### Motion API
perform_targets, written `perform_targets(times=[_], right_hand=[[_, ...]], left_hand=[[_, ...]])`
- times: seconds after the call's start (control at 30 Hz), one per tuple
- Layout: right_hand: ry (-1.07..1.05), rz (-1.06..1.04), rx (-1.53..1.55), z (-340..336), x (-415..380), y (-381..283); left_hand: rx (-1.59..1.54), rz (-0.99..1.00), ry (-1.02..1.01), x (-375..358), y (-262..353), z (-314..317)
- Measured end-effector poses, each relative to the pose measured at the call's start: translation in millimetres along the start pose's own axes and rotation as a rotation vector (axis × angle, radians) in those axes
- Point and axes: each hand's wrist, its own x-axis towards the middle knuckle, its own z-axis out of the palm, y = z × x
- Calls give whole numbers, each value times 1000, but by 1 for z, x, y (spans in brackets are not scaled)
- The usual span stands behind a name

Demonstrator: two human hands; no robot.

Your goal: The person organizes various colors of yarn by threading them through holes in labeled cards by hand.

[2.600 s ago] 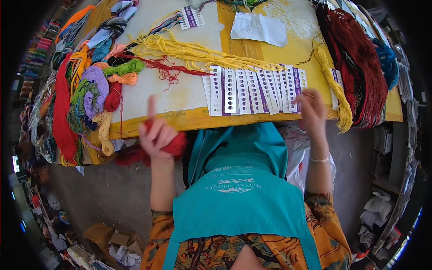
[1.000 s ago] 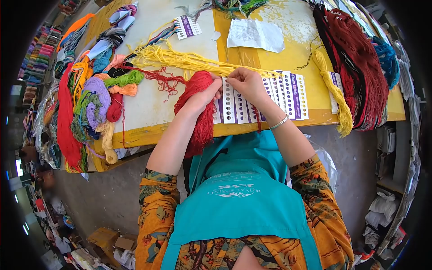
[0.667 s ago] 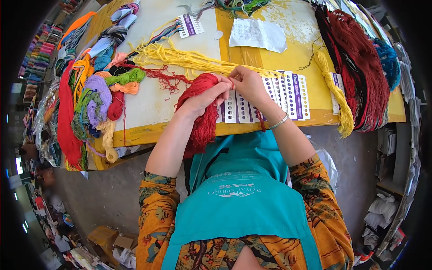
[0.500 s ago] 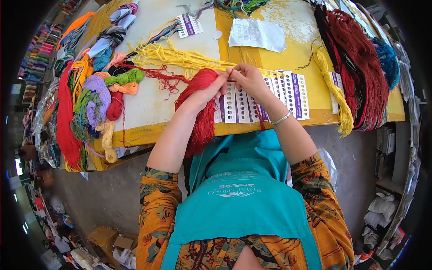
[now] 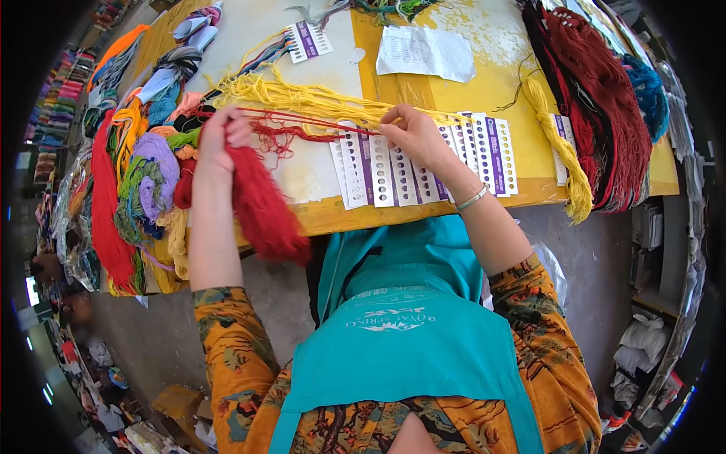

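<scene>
My left hand [image 5: 221,142] is closed round a skein of red embroidery thread [image 5: 261,200], whose loose end hangs past the table edge. From that hand red strands [image 5: 302,119] run taut to my right hand [image 5: 414,138], which pinches them over the thread cards. These white and purple cards with punched holes [image 5: 404,178] lie overlapped in a row along the front edge. Slack red thread [image 5: 283,138] lies below the taut strands. Behind it stretch yellow threads [image 5: 310,98], running towards the cards.
Mixed skeins, among them a lilac one [image 5: 155,178], pile at the table's left. Dark red skeins [image 5: 597,106] and a yellow skein [image 5: 556,147] lie at right. A paper sheet [image 5: 425,53] and another thread card [image 5: 308,41] lie farther back on the table [image 5: 333,206].
My left hand has moved left, carrying the red skein away from my right hand. Red strands are now stretched between both hands, and more cards are uncovered. My right hand has barely moved.
</scene>
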Motion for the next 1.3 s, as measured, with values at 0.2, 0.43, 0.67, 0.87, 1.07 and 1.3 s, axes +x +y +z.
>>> perform_targets(times=[0.2, 0.43, 0.67, 0.87, 1.07, 1.3], right_hand=[[7, 0, -42, 1, -1, -2], [9, -45, 42, 5, 4, 9], [110, -264, 86, 26, -19, -1], [-161, -163, 600, 60, -73, -36], [-123, 65, 1044, 48, -83, -41], [-152, 22, 1095, 48, -83, -27]], left_hand=[[-86, 370, 431, 6, 39, -57], [-98, 400, 313, -38, -63, 47], [-243, 192, -97, -92, -122, 128], [-104, 207, -186, -97, -147, 148], [-154, 142, -178, -103, -157, 133], [-129, 228, -24, -104, -155, 149]])
